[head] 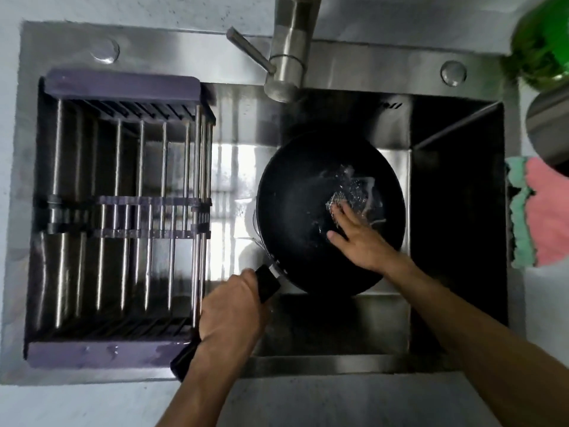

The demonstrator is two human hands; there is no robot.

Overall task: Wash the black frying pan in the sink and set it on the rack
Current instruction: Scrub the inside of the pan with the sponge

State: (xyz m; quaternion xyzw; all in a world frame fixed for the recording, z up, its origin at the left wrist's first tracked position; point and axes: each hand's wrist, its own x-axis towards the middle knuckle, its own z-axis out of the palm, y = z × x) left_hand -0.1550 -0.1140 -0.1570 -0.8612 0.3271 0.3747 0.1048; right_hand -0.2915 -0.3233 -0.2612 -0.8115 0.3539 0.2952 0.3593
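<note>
Black frying pan (311, 217) sits in the sink (308, 322), right of centre, below the faucet (292, 50); handle (268, 283) points toward the near-left. Left hand (231, 315) wrapped round the handle, fingers curled, full grip. Right hand (357, 238) lies inside the pan, fingers extended and pressing a silvery scourer (337, 203) against the pan floor; water and a little foam around it. Rack (123, 217), purple-ended with steel bars, spans the left part of the sink, nothing seen on it. Cloths (542, 211), pink and green, on the bench at right; a green object at top right too blurred to name. Judgement: step in hand is scrubbing; rinse and transfer not yet done. Pan looks rigid and fairly heavy, weight well out from the handle; wet, likely soapy, so slippery. Best hold is the handle, close to the bowl, with the other hand steadying the rim when lifting to the rack.
</note>
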